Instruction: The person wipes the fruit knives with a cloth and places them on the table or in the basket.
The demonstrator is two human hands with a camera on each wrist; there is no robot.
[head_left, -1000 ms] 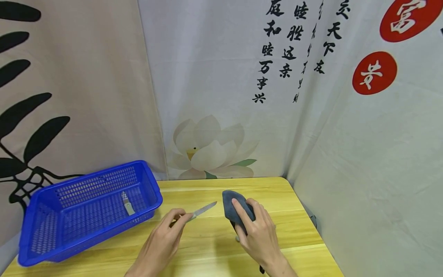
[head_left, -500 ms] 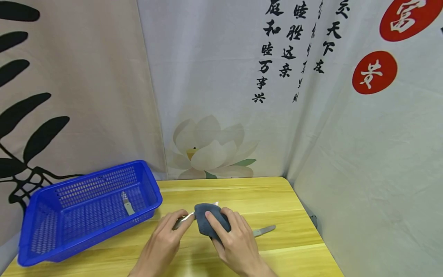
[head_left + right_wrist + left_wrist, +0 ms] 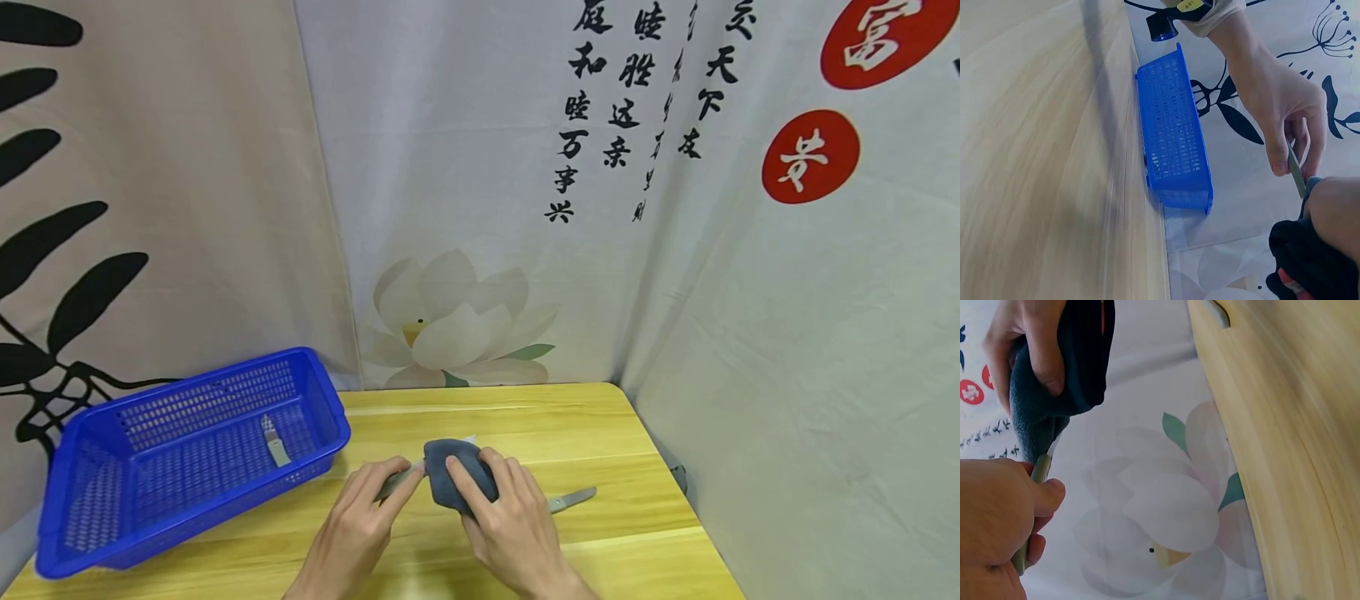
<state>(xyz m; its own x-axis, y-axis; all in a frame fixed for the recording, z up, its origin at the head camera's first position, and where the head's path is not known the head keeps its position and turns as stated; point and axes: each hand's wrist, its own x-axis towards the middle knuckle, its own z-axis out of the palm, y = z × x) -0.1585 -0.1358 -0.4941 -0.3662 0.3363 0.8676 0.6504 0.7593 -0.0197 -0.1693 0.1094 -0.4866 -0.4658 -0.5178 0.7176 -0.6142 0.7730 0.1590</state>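
On the left, a pale-handled knife (image 3: 277, 451) is cradled in the perforated blue plastic basket (image 3: 225, 504), apparently already done. Next, a second knife (image 3: 1040, 470) is gripped by its smooth grey-green handle in the left hand (image 3: 358, 510), its blade swallowed by soft, fuzzy grey-blue cloth (image 3: 442, 473). That cloth is clasped by the right hand (image 3: 513, 521); wiping seems midway. Farther right, a third knife (image 3: 573, 500), slim and metallic, is borne by the wood-grained surface (image 3: 637, 550), its turn seemingly to come.

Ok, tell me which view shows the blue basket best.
The head view: the blue basket appears whole, its inside visible. The right wrist view shows mainly its outer side; the left wrist view doesn't show it.
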